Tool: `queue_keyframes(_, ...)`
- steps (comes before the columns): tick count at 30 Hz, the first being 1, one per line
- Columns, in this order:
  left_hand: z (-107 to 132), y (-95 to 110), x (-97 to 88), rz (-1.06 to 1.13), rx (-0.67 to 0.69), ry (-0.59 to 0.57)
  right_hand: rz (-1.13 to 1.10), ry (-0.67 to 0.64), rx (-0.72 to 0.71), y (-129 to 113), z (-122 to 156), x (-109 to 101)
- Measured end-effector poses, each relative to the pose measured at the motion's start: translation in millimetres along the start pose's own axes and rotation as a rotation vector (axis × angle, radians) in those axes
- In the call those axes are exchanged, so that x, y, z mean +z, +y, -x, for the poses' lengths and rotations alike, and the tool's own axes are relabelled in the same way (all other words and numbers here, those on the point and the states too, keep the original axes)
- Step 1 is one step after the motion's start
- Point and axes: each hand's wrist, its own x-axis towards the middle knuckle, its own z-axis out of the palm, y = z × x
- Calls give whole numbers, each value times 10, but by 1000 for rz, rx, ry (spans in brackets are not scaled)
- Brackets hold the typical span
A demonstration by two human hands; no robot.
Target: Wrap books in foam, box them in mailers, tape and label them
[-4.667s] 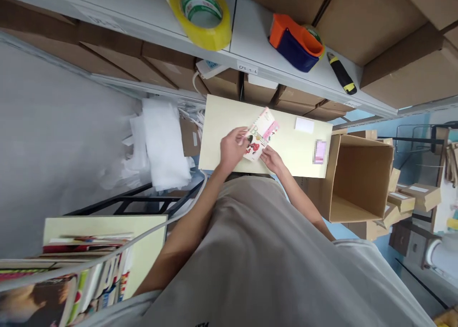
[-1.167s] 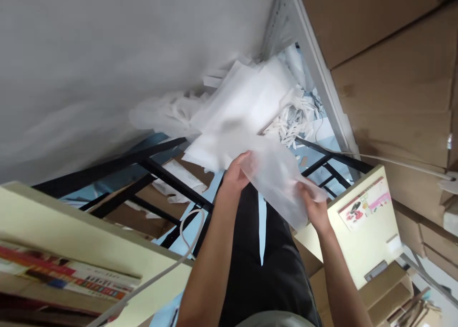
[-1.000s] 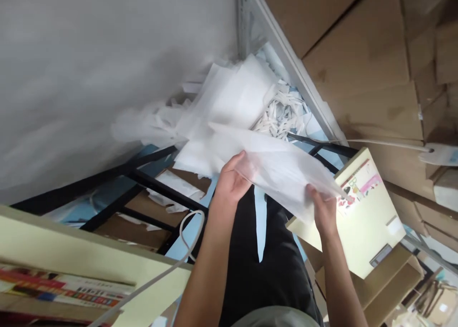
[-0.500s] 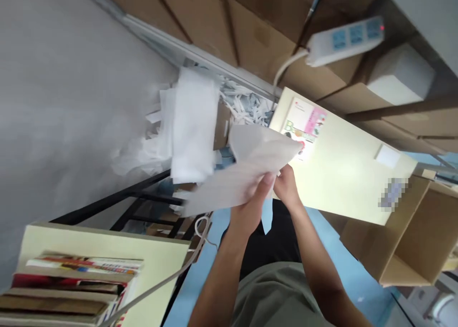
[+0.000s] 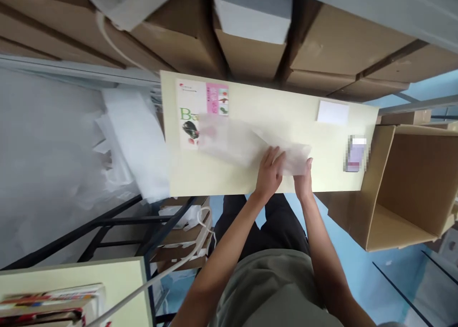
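A thin translucent white bag [image 5: 243, 143] lies across the pale yellow table [image 5: 250, 184], its left end over the lower right corner of a booklet. My left hand [image 5: 269, 172] grips the bag's right part with fingers curled on it. My right hand [image 5: 304, 179] pinches the bag's right end. The booklet [image 5: 195, 105], white with green lettering and a pink panel, lies flat at the table's left end, apart from both hands.
A white card [image 5: 332, 112] and a small blurred item [image 5: 357, 152] lie on the table's right. An open cardboard box [image 5: 404, 184] stands at right. Cardboard boxes [image 5: 322, 45] fill the shelf behind. A heap of white bags [image 5: 136, 141] sits left. Books [image 5: 46, 305] lie bottom left.
The booklet was put down on the table. Both hands took a translucent bag from the heap on the left, carried it right, and now hold it down over the table.
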Motion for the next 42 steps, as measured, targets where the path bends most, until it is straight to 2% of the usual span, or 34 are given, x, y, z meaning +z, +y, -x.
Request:
queue_keyframes(3, -22, 28, 202, -86, 32, -5, 38, 26, -82, -8, -26, -239)
queue_keyframes(6, -14, 71, 233, -141, 4, 6, 157, 45, -107, 42, -132, -417)
queue_keyframes(9, 16, 57, 121, -208, -55, 49, 280, 85, -132, 113, -292, -527)
queue_keyframes(13, 71, -116, -166, -277, -114, 121, 339, 104, -171, 152, -450, -630)
queue_keyframes(17, 108, -316, -463, -303, -142, 149, 342, 126, -199, 160, -478, -764)
queue_keyframes(20, 100, -369, -605, -309, -119, 148, 393, 169, -191, 206, -483, -868)
queue_keyframes(22, 79, -366, -651, -302, -108, 135, 476, 191, -227, 250, -506, -911)
queue_keyframes(26, 18, -352, -666, -275, -101, 110, 664, 175, -395, 271, -622, -913)
queue_keyframes(31, -34, -361, -659, -285, -110, 123, 684, 147, -573, 80, -929, -872)
queue_keyframes(35, -38, -315, -659, -317, -49, 132, 654, 226, -464, -60, -1231, -901)
queue_keyframes(38, -13, -211, -660, -337, -25, 88, 741, 280, -381, -50, -1411, -974)
queue_keyframes(42, 29, -49, -696, -332, -3, 18, 858, 370, -405, 38, -1475, -1107)
